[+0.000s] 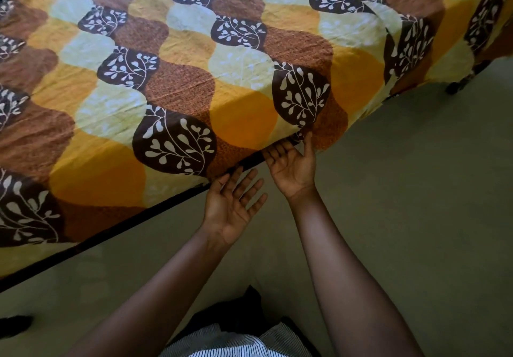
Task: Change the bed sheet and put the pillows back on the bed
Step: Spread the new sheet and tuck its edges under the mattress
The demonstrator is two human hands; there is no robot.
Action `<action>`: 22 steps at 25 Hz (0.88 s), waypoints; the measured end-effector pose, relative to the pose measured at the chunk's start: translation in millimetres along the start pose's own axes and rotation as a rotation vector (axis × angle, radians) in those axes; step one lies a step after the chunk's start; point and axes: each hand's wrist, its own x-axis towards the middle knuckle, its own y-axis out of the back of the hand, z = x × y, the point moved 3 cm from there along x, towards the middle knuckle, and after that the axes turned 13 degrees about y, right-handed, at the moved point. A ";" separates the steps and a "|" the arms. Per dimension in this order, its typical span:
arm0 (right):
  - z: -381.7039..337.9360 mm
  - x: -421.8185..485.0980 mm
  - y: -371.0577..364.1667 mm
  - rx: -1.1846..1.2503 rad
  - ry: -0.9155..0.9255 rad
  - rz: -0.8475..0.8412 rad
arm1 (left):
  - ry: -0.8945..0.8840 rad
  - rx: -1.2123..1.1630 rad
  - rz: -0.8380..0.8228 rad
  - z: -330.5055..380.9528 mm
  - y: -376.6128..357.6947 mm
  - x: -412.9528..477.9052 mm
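Observation:
A patterned bed sheet (177,78) in yellow, brown and pale green with dark leaf prints covers the mattress and hangs over its near side. My left hand (231,206) is palm up with straight, spread fingers, its fingertips at the sheet's lower edge by the dark bed frame (111,230). My right hand (291,162) is also palm up under the sheet's hem, its fingertips tucked beneath the mattress edge and its thumb raised against the fabric. No pillows are in view.
Beige floor (416,190) stretches to the right and in front of the bed. A dark bed leg (455,87) stands at the far right corner. A dark object (14,326) lies on the floor at the lower left.

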 end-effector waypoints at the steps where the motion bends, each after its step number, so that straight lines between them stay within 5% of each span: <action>1: 0.4 -3.7 5.1 -0.029 0.020 0.048 | 0.002 -0.004 0.041 0.0 5.7 -7.2; 11: 87.4 -46.2 5.6 -0.162 -0.279 0.102 | -0.189 -0.221 0.086 29.7 62.6 -40.1; 22: 89.8 -56.6 -17.1 0.186 -0.089 0.147 | -0.232 -0.358 -0.110 32.0 81.0 -48.8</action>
